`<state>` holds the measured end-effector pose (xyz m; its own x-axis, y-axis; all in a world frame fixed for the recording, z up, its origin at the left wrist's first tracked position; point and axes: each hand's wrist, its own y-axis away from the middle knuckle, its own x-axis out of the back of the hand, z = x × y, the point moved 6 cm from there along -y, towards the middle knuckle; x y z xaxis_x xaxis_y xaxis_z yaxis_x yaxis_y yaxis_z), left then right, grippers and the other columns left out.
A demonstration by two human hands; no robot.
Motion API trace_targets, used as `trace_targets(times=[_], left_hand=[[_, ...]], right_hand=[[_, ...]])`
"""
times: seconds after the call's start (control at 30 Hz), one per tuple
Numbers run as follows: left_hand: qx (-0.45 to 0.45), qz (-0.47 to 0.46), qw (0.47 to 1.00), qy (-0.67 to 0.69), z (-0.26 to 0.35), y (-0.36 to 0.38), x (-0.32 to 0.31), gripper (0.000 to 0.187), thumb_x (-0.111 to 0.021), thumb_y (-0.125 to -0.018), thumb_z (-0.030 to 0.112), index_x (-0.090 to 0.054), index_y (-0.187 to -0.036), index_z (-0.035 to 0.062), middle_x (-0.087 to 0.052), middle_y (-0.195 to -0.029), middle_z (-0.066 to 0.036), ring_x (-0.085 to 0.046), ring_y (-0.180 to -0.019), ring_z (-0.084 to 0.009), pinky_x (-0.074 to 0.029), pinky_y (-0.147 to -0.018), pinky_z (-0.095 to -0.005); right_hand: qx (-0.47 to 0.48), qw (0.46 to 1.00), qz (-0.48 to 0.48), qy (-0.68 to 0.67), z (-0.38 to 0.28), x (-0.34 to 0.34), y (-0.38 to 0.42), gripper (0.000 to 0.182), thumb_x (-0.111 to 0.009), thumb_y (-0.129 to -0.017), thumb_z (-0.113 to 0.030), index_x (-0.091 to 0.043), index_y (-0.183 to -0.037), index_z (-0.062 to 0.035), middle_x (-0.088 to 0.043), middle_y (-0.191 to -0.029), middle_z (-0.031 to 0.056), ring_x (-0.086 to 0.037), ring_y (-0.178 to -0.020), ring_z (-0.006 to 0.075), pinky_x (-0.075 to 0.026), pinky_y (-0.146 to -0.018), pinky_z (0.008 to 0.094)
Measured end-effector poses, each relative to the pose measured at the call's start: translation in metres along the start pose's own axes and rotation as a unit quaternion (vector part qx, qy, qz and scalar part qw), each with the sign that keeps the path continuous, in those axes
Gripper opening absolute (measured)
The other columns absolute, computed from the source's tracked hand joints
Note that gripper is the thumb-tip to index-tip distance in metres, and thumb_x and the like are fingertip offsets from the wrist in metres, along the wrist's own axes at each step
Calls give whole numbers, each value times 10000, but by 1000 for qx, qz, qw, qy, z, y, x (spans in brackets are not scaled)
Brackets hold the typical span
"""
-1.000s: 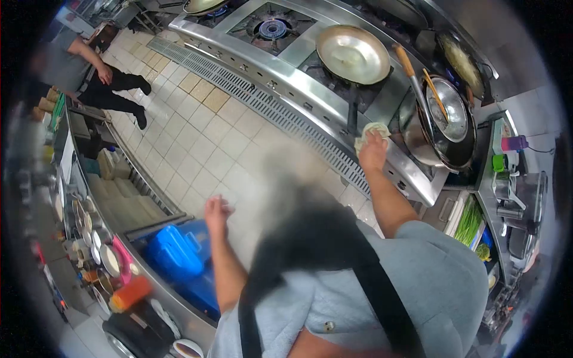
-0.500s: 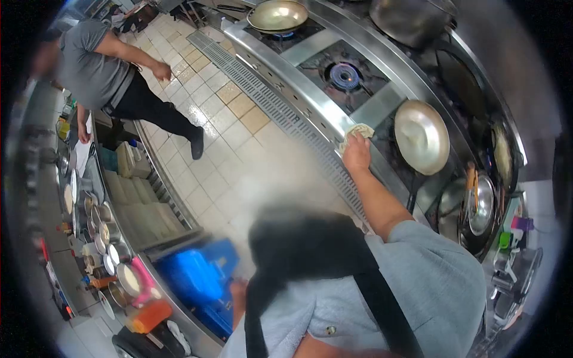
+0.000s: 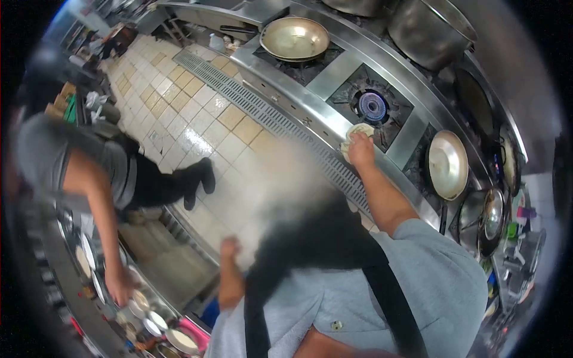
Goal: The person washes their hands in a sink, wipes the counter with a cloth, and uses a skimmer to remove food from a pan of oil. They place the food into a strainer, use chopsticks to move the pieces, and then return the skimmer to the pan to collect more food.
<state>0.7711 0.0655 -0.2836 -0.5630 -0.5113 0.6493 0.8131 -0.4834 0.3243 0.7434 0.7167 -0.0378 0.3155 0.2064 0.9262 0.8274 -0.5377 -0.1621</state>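
My right hand [image 3: 361, 150] is closed on a pale cloth [image 3: 357, 132], which lies on the steel front ledge of the stove [image 3: 334, 122]. Just beyond it a burner [image 3: 371, 106] is lit with a blue flame. To the right of that hand a pan [image 3: 447, 165] sits on the stove, its handle pointing toward me. Low beside my body hangs my left hand [image 3: 230, 246], blurred, over the tiled floor; its fingers are too smeared to make out.
Another pan [image 3: 294, 39] rests on the far burner. A large pot [image 3: 431, 33] stands at the back. On the left a co-worker [image 3: 89, 161] reaches over a counter with several containers. A floor drain [image 3: 256, 106] runs along the stove.
The co-worker has come nearer and now reaches over the containers. My left hand has risen into fuller view. My right hand still holds the cloth at the stove edge; the view has shifted.
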Motion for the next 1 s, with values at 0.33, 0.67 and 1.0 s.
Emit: trace_targets(times=[0.33, 0.67, 1.0], left_hand=[[179, 108, 896, 392, 121, -200, 168, 184, -524, -900, 227, -511, -976, 60, -581, -797, -53, -577, -567, -198, -450, -437, -292], [-203, -247, 885, -337, 34, -299, 93, 258, -590, -835, 256, -561, -1012, 70, -607, -882, -103, -600, -788, -317, -469, -651, -453], [268, -239, 923, 138, 153, -453, 168, 237, -527, -886, 267, -533, -1059, 106, -581, -854, -80, -575, -602, -220, -443, -473, -317]], right_hand=[[-16, 997, 58, -56, -25, -1, -39, 289, -543, -723, -45, -657, -971, -140, -587, -1092, 59, -508, -1023, 303, -427, -889, 370], [-263, 956, -69, -112, -3, 67, -62, 262, -558, -751, -153, -648, -997, -159, -627, -1028, 144, -580, -988, 322, -457, -872, 401], [-397, 896, 194, 52, 19, 159, 63, 359, -571, -730, -109, -626, -1084, -123, -553, -1209, 143, -473, -1126, 342, -389, -965, 402]])
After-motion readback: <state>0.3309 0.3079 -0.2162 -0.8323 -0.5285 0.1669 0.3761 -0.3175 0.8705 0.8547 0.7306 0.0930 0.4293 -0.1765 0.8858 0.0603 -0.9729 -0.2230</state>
